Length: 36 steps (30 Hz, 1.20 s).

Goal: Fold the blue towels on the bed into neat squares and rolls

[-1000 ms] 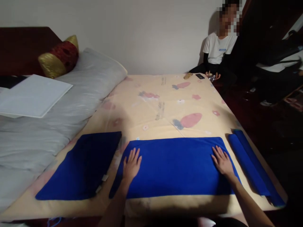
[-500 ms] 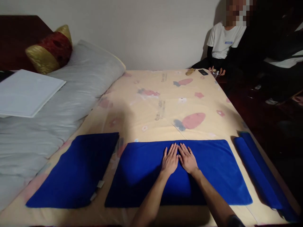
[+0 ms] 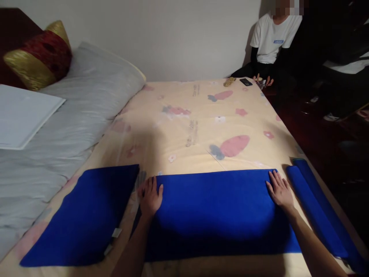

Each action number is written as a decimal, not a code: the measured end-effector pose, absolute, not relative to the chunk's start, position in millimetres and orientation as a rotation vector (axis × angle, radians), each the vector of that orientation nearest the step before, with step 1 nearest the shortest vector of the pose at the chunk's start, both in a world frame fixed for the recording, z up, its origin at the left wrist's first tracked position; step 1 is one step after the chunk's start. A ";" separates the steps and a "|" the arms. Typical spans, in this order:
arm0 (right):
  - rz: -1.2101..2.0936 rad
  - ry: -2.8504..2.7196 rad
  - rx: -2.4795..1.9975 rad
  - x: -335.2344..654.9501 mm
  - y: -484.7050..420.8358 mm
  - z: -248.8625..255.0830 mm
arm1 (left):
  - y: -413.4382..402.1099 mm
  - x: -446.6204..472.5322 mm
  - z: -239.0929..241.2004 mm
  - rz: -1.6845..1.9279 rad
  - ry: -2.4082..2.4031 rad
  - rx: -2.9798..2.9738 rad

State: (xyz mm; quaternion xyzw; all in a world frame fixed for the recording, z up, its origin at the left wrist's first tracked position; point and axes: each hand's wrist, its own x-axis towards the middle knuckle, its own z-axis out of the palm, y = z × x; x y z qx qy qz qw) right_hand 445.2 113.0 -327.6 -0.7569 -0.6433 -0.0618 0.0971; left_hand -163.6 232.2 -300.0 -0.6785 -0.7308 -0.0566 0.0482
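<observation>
A blue towel [image 3: 213, 215] lies spread flat on the bed in front of me. My left hand [image 3: 151, 197] rests at its far left corner, fingers extended. At the far right corner, my right hand [image 3: 280, 189] lies palm down with its fingers stretched out. To the left is a second blue cloth [image 3: 83, 215], laid flat and folded, with small white tags [image 3: 116, 232] on its right edge. Two rolled blue towels [image 3: 317, 211] lie side by side to the right of my right hand.
The bed sheet [image 3: 184, 150] is cream with carrot prints. A grey quilt [image 3: 83, 104], a white board [image 3: 25, 115] and a red-and-gold pillow [image 3: 40, 55] occupy the left. A phone [image 3: 246, 82] lies near a seated person in a white shirt [image 3: 269, 38] at the far right.
My hands have moved apart from the towel's middle, the left one to the far left corner and the right one to the far right corner. The view has shifted slightly.
</observation>
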 end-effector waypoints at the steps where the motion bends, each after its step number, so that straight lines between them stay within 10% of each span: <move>1: -0.183 -1.905 -2.249 445.0 113.5 -328.1 | 232.7 -164.2 -298.9 -0.158 -2.243 -2.073; 17: 0.012 -2.178 -1.724 201.4 79.7 -303.9 | 103.4 44.4 -283.1 -0.330 -1.447 -2.802; 36: -0.190 -1.963 -2.041 424.3 -41.4 -325.8 | 69.6 -233.7 -296.3 -0.401 -1.691 -2.379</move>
